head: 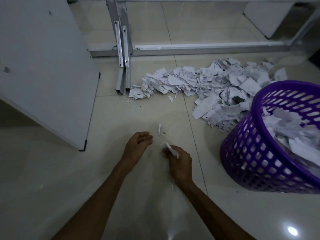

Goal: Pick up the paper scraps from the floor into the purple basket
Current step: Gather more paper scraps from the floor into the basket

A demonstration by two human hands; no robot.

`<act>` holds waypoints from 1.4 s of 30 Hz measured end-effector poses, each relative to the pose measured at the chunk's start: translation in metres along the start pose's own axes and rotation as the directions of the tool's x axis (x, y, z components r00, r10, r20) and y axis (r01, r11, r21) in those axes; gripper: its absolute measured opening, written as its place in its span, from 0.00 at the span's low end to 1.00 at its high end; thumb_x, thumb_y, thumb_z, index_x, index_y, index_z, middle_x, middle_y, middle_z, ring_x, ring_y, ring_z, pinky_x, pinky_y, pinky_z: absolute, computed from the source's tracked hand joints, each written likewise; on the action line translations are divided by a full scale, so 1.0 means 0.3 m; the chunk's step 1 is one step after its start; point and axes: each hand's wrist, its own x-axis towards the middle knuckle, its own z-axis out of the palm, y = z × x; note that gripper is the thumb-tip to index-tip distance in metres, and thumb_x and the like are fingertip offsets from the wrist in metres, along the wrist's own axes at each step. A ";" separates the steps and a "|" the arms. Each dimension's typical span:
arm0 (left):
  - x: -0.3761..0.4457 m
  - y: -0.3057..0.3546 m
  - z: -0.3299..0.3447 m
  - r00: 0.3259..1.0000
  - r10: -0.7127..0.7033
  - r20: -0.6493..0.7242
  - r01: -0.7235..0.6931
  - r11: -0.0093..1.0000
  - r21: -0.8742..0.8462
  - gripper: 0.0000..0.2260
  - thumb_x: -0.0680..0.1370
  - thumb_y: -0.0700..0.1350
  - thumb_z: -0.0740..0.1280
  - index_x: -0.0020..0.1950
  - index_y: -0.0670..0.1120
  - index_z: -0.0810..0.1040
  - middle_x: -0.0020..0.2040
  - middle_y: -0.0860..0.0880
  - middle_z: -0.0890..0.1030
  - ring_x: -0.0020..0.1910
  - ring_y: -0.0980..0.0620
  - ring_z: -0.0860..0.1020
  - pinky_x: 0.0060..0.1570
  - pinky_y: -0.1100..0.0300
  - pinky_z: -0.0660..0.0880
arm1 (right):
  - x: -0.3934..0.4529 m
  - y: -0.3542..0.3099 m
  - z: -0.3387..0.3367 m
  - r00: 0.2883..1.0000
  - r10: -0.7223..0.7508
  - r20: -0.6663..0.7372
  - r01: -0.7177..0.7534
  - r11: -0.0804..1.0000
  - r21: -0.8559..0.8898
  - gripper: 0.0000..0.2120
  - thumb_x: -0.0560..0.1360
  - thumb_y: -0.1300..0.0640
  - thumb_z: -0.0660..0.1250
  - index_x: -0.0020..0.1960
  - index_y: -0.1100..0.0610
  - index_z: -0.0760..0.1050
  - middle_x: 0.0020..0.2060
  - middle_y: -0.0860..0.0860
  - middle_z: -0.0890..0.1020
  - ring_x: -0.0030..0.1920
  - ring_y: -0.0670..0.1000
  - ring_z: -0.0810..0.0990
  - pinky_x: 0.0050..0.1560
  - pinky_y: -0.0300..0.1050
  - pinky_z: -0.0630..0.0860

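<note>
The purple basket [259, 153] is standing on the tiled floor [121, 196] at the right edge of the view, leaning a little, and it is already holding a good load of torn white paper inside its slotted wall. Just behind the basket, and spreading away to its left, a large pile of paper scraps [207, 80] is lying on the floor, touching the basket's far side and reaching as far as the foot of a grey metal frame [123, 49]. Well to the left of the basket, both bare forearms are reaching forward and down toward the floor. The right hand [180, 161] — the nearer of the two to the basket — is gripping a few white scraps [170, 149], its fingers curled round them so that the paper is sticking out above the knuckles. The left hand [138, 144], farther from the basket, is hovering with loosely curled fingers and appears to be holding nothing, though blur is softening the fingertips. Just beyond the two hands, a small loose strip [159, 129] is lying on the floor. Farthest from the basket, at the left, a white panel [43, 66] is standing on the floor.
</note>
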 end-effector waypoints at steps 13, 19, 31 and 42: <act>-0.231 0.466 0.289 0.976 0.104 0.190 -0.035 0.941 -0.336 0.12 0.79 0.49 0.65 0.61 0.48 0.79 0.56 0.52 0.83 0.53 0.49 0.82 0.57 0.54 0.76 | 0.059 -0.606 -0.384 0.949 0.308 -0.063 -0.213 0.777 0.593 0.37 0.71 0.44 0.75 0.72 0.59 0.66 0.56 0.49 0.79 0.52 0.49 0.80 0.55 0.50 0.80; -0.343 0.575 0.505 0.894 0.220 0.390 -0.107 0.951 -0.290 0.22 0.73 0.51 0.74 0.65 0.50 0.75 0.58 0.52 0.81 0.56 0.53 0.80 0.47 0.61 0.76 | 0.058 -0.678 -0.692 0.944 0.087 -0.318 0.000 0.964 0.265 0.12 0.73 0.45 0.73 0.49 0.53 0.79 0.40 0.46 0.82 0.44 0.49 0.82 0.47 0.48 0.79; -0.337 0.549 0.505 0.914 0.209 0.349 -0.122 0.959 -0.255 0.19 0.73 0.53 0.72 0.62 0.52 0.77 0.58 0.52 0.82 0.55 0.52 0.81 0.51 0.58 0.77 | 0.090 -0.483 -0.825 0.939 -0.203 -0.277 0.056 0.886 -0.460 0.28 0.72 0.38 0.71 0.68 0.48 0.74 0.70 0.52 0.73 0.70 0.51 0.69 0.69 0.52 0.69; -0.105 0.254 0.127 0.999 0.002 0.032 0.001 0.995 -0.101 0.12 0.80 0.47 0.65 0.63 0.48 0.79 0.56 0.50 0.82 0.48 0.50 0.79 0.47 0.59 0.74 | 0.037 -0.479 -0.440 0.866 -0.499 0.038 0.477 0.799 -0.366 0.14 0.79 0.53 0.67 0.64 0.53 0.75 0.62 0.48 0.74 0.63 0.42 0.70 0.61 0.25 0.61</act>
